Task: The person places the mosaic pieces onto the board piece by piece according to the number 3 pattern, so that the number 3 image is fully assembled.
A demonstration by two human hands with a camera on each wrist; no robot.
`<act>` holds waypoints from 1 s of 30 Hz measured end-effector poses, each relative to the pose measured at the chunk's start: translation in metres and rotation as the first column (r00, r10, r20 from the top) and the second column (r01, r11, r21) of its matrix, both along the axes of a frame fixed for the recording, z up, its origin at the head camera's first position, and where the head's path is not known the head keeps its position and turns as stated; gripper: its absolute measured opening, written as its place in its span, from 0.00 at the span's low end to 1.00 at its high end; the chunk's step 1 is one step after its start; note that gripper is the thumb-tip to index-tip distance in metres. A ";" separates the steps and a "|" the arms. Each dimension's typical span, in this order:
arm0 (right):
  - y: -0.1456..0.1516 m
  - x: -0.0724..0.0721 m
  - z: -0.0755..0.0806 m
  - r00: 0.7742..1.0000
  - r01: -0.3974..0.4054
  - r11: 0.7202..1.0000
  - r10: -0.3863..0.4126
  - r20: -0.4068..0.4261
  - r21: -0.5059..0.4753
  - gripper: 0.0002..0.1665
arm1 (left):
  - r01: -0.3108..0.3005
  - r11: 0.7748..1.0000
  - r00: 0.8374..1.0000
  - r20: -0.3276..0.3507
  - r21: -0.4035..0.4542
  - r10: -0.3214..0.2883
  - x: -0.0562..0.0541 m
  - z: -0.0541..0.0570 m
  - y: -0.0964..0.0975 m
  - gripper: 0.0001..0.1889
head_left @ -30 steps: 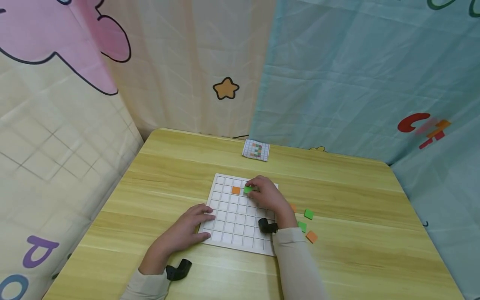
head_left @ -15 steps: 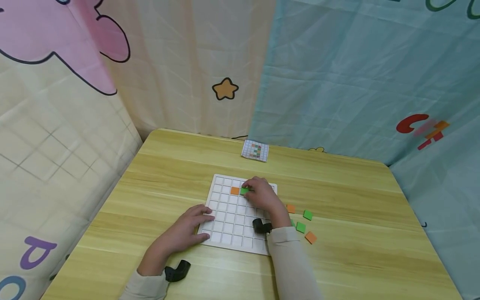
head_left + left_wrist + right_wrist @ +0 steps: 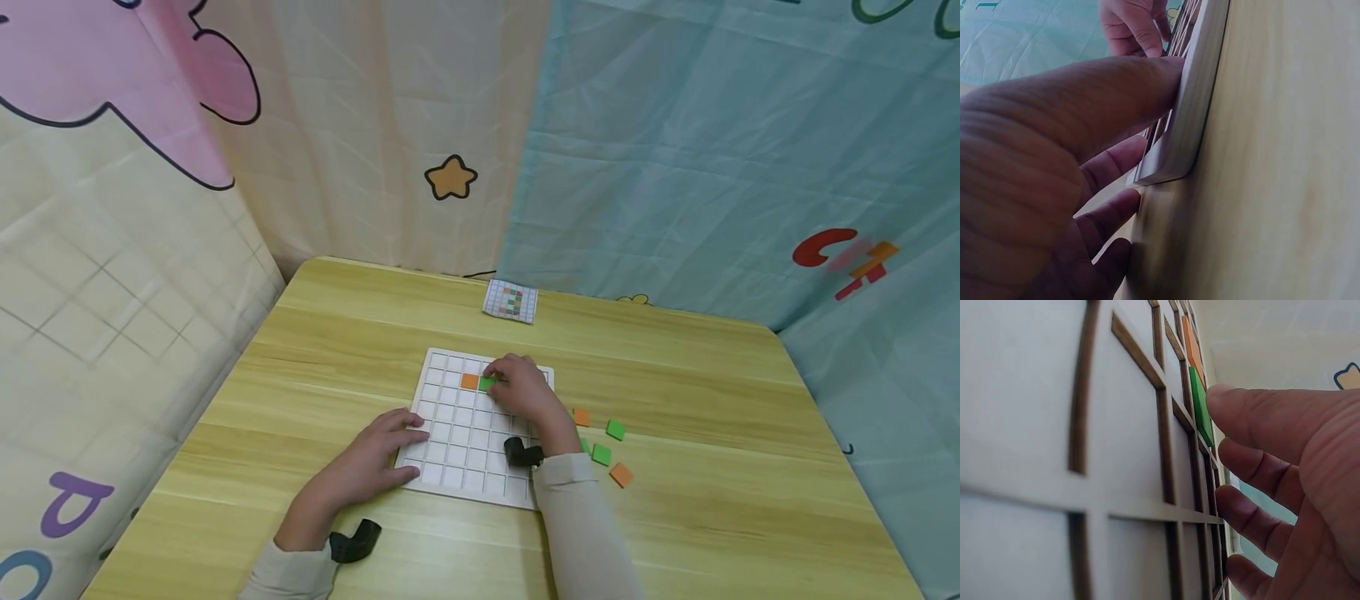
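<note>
A white grid board (image 3: 456,435) lies on the wooden table, with an orange square tile (image 3: 469,381) in a cell of its second row. Directly right of that tile, my right hand (image 3: 528,393) pinches a green square tile (image 3: 487,383) between thumb and forefinger. In the right wrist view the green tile (image 3: 1200,407) lies almost flat over its cell, the thumb against it, its edge close to the orange tile (image 3: 1192,350). My left hand (image 3: 369,462) rests at the board's left edge, fingers spread; the left wrist view has its thumb on the board's rim (image 3: 1196,119).
Right of the board lie loose tiles, among them an orange one (image 3: 621,475) and a green one (image 3: 615,429); the right forearm partly hides another green one. A small card with a coloured grid pattern (image 3: 510,301) lies behind the board. Printed curtains (image 3: 660,167) hang beyond the table.
My right hand has shifted slightly left with the green tile, which now lies right beside the orange tile. The left hand stays at the board's edge.
</note>
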State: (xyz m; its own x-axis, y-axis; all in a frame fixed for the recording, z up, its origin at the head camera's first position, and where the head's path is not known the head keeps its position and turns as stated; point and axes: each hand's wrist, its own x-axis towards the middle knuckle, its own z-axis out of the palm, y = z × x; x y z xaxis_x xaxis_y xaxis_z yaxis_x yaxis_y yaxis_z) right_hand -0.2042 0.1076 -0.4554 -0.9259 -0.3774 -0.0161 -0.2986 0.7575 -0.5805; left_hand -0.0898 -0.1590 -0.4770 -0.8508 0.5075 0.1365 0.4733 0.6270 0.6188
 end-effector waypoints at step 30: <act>0.061 0.032 0.008 0.999 0.051 0.995 -0.051 0.004 -0.090 0.11 | -0.005 1.000 1.000 0.019 0.000 0.005 0.001 -0.002 -0.001 0.24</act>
